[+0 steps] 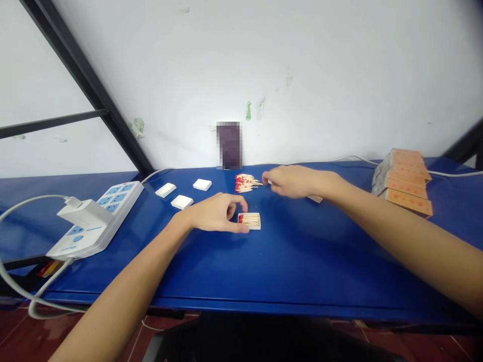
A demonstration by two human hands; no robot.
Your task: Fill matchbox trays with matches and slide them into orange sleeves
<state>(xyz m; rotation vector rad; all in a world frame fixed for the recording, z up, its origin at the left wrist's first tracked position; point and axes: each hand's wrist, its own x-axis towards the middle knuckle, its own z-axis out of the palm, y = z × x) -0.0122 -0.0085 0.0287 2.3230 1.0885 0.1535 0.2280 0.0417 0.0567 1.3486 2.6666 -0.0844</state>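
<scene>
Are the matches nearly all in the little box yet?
Not quite. Done: the little tray has a layer of matches in it. In hand: the left hand grips that tray at its edge while the right hand reaches into the loose match pile. Left: that pile has plenty of matches, and the three white trays further left show no matches.

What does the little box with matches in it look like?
The match tray is a small, shallow, open drawer that looks like pale cardboard. Wooden matches lie flat inside it, side by side, with their red heads toward the left. The tray rests flat on the blue table, just nearer than the loose match pile. The left hand holds its left end, with the fingers curled over it.
</scene>
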